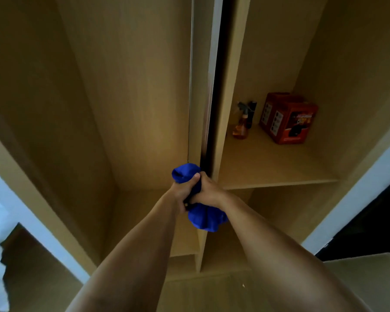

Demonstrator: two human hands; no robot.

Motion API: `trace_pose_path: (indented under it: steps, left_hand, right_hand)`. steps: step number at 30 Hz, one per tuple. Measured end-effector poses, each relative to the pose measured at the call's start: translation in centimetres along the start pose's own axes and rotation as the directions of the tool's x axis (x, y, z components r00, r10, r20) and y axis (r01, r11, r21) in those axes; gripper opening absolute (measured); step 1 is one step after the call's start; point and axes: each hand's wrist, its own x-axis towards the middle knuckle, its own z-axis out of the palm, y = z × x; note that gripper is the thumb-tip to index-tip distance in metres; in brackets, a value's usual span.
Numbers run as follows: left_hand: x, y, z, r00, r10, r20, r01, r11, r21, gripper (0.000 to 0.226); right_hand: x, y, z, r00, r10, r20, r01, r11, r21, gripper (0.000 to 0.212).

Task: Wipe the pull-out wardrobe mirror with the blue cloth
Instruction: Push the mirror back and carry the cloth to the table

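The pull-out mirror (pixel 208 91) shows edge-on as a thin vertical panel with a pale metal edge, tucked between two wooden wardrobe compartments. My left hand (pixel 183 192) and my right hand (pixel 208 192) are pressed together at the panel's lower front edge. A bunched blue cloth (pixel 204 218) is squeezed between them, one end sticking up above my left thumb and the rest hanging below my right wrist. Whether either hand also grips the panel's edge is hidden by the cloth and fingers.
An orange spray bottle (pixel 241 124) and a red box (pixel 287 119) stand on the shelf (pixel 268 167) in the right compartment. The left compartment (pixel 126 109) is a tall bare wooden bay. White wall edges and wooden flooring (pixel 212 293) lie below.
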Motion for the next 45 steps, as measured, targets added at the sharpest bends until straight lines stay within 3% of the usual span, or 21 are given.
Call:
trace_pose_path:
  steps: [3,5,9,13,16,20,25,29,32,35,38,40,42,44,45]
  left_hand:
    - [-1.2,-1.4,-1.7,0.999,-0.042,0.024,0.044,0.998,-0.044,0.040]
    - [-2.3,-2.3,-2.7,0.999,-0.047,-0.009,0.046,0.997,-0.055,0.035]
    - [-4.8,-3.9,-4.3,1.000,-0.030,-0.004,0.030,0.997,-0.064,0.032]
    - [-7.6,-6.1,-6.0,0.999,-0.026,-0.046,0.021,0.994,-0.104,0.035]
    - [-10.1,-7.8,-7.6,0.996,-0.041,-0.073,0.035,0.996,-0.082,0.035]
    - [-12.9,-9.9,-10.1,0.952,-0.062,-0.298,0.030,0.994,-0.109,0.035]
    - [-16.6,-12.7,-13.4,0.803,-0.015,-0.596,-0.016,0.999,-0.046,0.019]
    - [-19.5,-15.5,-15.1,0.711,-0.037,-0.702,0.112,0.992,0.061,0.035]
    - [-21.4,-17.4,-14.9,0.692,-0.071,-0.718,0.053,0.997,-0.048,0.028]
    - [-22.3,-18.9,-14.4,0.738,-0.095,-0.668,-0.109,0.960,-0.257,0.018]
    - [-23.7,-19.9,-15.4,0.786,-0.093,-0.612,-0.223,0.880,-0.420,0.046]
    - [-25.3,-20.9,-17.7,0.737,-0.107,-0.668,-0.285,0.846,-0.451,0.054]
    - [-27.1,-21.6,-20.4,0.678,-0.138,-0.722,-0.339,0.813,-0.473,0.046]
    - [-29.2,-21.9,-23.0,0.648,-0.166,-0.743,-0.365,0.788,-0.495,0.043]
    - [-30.4,-22.0,-24.3,0.647,-0.169,-0.743,-0.381,0.773,-0.507,0.044]
  right_hand:
    - [-1.6,0.1,1.2,0.983,0.105,0.149,-0.143,0.953,0.266,0.067]
    - [-2.4,0.5,1.9,0.981,0.125,0.148,-0.177,0.887,0.426,0.059]
    - [-3.9,1.5,3.3,0.977,0.136,0.163,-0.199,0.852,0.483,0.072]
    - [-5.0,1.7,4.3,0.929,0.091,0.360,-0.222,0.913,0.341,0.065]
    - [-6.0,1.5,5.7,0.903,0.092,0.420,-0.181,0.967,0.177,0.066]
    - [-7.0,1.7,7.3,0.925,0.043,0.377,-0.080,0.993,0.083,0.067]
    - [-7.6,2.3,8.8,0.952,0.013,0.306,-0.008,1.000,-0.019,0.043]
    - [-8.5,1.7,11.4,0.973,-0.004,0.230,0.064,0.965,-0.255,0.069]
    - [-10.5,-0.1,14.7,0.969,-0.118,0.218,0.174,0.950,-0.259,0.067]
    - [-13.5,-3.1,19.3,0.916,-0.085,0.392,0.090,0.996,0.004,0.049]
    - [-16.1,-5.8,22.8,0.741,-0.012,0.671,-0.090,0.989,0.117,0.026]
    - [-16.8,-7.1,24.6,0.640,-0.046,0.767,-0.107,0.983,0.148,0.023]
    - [-17.0,-8.0,26.5,0.632,-0.106,0.767,0.006,0.991,0.132,0.031]
    - [-17.0,-8.9,28.8,0.653,-0.156,0.741,0.231,0.973,0.002,0.043]
    - [-17.2,-9.3,30.3,0.604,-0.146,0.784,0.310,0.949,-0.062,0.057]
